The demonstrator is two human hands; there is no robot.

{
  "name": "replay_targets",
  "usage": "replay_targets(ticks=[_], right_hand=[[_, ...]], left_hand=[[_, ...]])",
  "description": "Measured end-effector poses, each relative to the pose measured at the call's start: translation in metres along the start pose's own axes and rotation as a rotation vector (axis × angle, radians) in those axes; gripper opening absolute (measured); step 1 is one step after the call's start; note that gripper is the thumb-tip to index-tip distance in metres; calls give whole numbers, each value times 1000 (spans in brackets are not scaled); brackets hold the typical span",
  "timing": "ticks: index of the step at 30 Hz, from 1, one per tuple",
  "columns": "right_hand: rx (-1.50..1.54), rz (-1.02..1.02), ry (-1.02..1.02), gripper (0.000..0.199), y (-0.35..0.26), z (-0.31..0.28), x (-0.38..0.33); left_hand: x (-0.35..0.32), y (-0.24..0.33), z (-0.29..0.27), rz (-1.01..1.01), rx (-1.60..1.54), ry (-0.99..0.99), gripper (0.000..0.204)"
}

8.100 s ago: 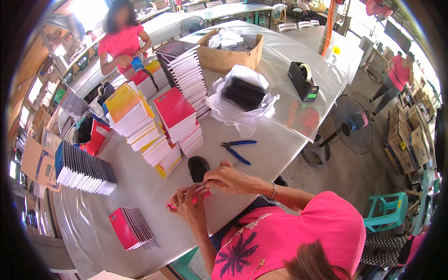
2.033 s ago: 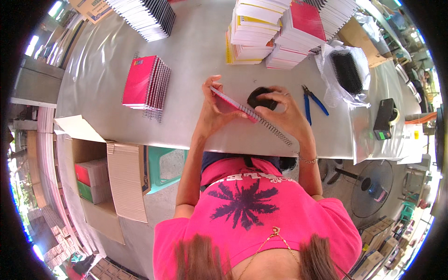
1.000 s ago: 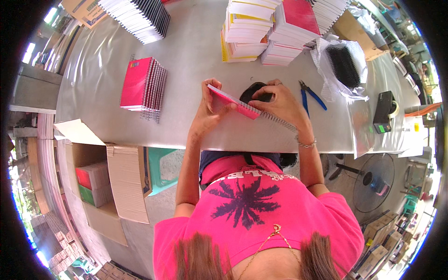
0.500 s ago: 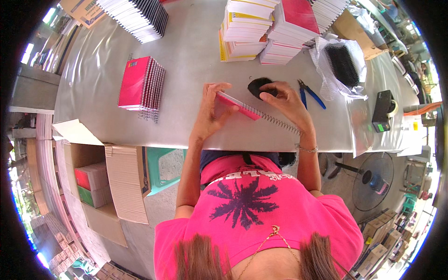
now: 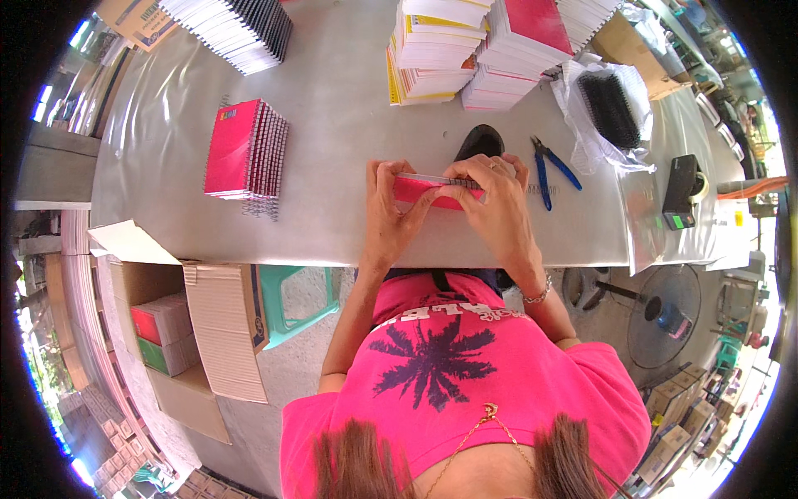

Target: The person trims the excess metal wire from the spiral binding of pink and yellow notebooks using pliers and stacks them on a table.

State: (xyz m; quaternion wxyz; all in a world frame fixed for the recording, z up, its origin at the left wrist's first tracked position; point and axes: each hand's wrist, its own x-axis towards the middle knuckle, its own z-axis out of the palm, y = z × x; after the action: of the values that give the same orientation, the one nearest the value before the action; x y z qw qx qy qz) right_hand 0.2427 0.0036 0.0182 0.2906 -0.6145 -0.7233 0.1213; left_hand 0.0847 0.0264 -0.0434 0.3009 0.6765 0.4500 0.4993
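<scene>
The grey table (image 5: 349, 166) runs across the upper half of your view, with a concrete floor below its near edge. At the middle of the table, close to that edge, you hold a pink notebook (image 5: 432, 191) flat, its wire spiral binding along the far long side. Your left hand (image 5: 391, 208) grips the notebook's left end, fingers curled over the top and thumb underneath. Your right hand (image 5: 495, 208) clasps the right part, fingertips pressed on the spiral edge. Both hands are closed on the notebook.

Just beyond your right hand, at 12 o'clock from the notebook, lies a black oval object (image 5: 480, 141). At 2 o'clock from your right hand lie blue-handled pliers (image 5: 550, 166), near but apart from your fingers. Farther out at 2 o'clock sits a clear plastic bag with black spirals (image 5: 611, 108), and at 3 o'clock a black tape dispenser (image 5: 682, 191).

At 10 o'clock from your left hand, well apart, rests a short stack of pink notebooks (image 5: 245, 150). Tall stacks of notebooks (image 5: 474, 41) stand at 12 o'clock along the far side, and a row of upright ones (image 5: 233, 29) at 11 o'clock. Below the table at 8 o'clock sits an open cardboard box (image 5: 191, 333) beside a green stool (image 5: 295, 291).
</scene>
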Motion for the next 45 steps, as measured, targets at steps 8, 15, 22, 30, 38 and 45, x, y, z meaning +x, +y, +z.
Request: replay_targets(ticks=[8,15,22,30,38,45], right_hand=[[88,0,125,8,-10,5,-3],[-29,-54,102,12,-1,12,-4],[-78,-80,64,12,-3,8,-2],[-118,-63,-7,12,-7,7,-2],[-141,-76,-69,19,-6,10,0],[-133,-61,-132,40,6,-10,6]], left_hand=[[-4,-2,3,24,23,39,44],[-6,-6,7,15,-6,40,45],[-3,1,4,37,16,37,43],[-2,-2,4,38,35,20,40],[-2,-3,4,47,-30,18,43],[10,-13,-21,83,-63,-150,44]])
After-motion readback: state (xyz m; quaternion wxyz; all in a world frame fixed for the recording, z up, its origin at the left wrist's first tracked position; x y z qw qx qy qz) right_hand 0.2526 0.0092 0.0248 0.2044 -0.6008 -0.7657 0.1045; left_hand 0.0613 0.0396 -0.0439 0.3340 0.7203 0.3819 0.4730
